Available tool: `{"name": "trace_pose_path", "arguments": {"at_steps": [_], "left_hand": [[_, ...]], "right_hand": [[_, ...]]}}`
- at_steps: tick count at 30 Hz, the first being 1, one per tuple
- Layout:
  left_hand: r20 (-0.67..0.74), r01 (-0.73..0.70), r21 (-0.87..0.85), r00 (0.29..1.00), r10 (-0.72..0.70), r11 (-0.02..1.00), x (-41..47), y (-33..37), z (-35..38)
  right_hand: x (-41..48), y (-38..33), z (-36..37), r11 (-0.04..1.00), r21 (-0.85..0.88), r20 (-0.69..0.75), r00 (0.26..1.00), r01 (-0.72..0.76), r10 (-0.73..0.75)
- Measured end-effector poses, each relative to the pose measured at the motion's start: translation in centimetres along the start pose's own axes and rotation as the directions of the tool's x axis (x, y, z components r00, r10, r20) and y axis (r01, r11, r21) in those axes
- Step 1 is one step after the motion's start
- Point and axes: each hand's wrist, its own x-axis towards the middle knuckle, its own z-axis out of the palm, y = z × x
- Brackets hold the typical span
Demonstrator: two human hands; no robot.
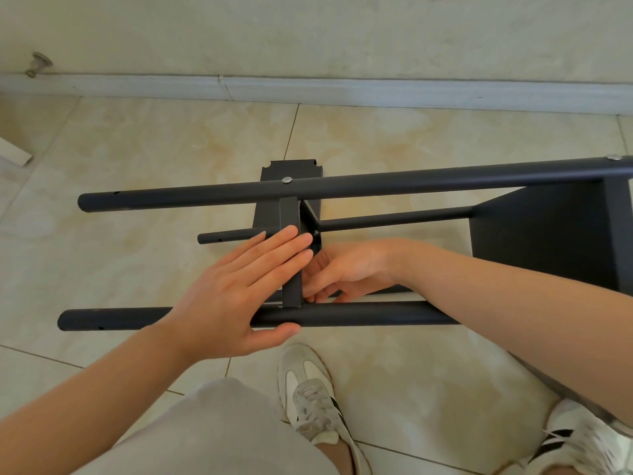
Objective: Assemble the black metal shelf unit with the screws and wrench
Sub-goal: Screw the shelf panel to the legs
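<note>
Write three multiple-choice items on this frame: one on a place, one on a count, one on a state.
1. The shelf unit lies: A on a table; B on the tiled floor; C on a sofa.
2. Silver screw heads on the far pole: A two; B none; C five.
3. The left hand has its fingers: A curled round a wrench; B straight, flat on the middle shelf; C off the unit.
Answers: 1 B, tiles show beneath it. 2 A, one mid-pole, one at its right end. 3 B, straight fingers lie across the shelf's edge.
</note>
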Motion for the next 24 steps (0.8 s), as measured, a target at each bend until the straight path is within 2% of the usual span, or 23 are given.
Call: {"name": "trace_pose_path", "arguments": {"at_steps": [7, 13, 20, 24], "left_hand": [[-0.009, 0.0, -0.005, 1.0, 0.0, 1.0, 0.01, 0.01, 0.04], [-0.008, 0.001, -0.004, 1.0, -0.002, 1.0, -0.05, 0.03, -0.01], [-0.009, 0.004, -0.012, 1.0, -0.004, 1.0, 0.0, 0.03, 0.01], [-0.015, 0.001, -0.016, 1.0, -0.001, 1.0, -0.04, 0.08, -0.02]], "right_hand": [[0.33, -0.06, 0.76, 0.993, -0.112, -0.038, 0.999, 0.02, -0.024], [-0.12, -0.14, 0.21, 0.999, -0.022, 0.021, 0.999, 0.041, -0.041], [0.21, 0.02, 0.09, 0.999, -0.028, -0.042, 0.999, 0.022, -0.023], [0.03, 0.05, 0.16, 0.999, -0.03, 0.006, 0.999, 0.04, -0.04]]}}
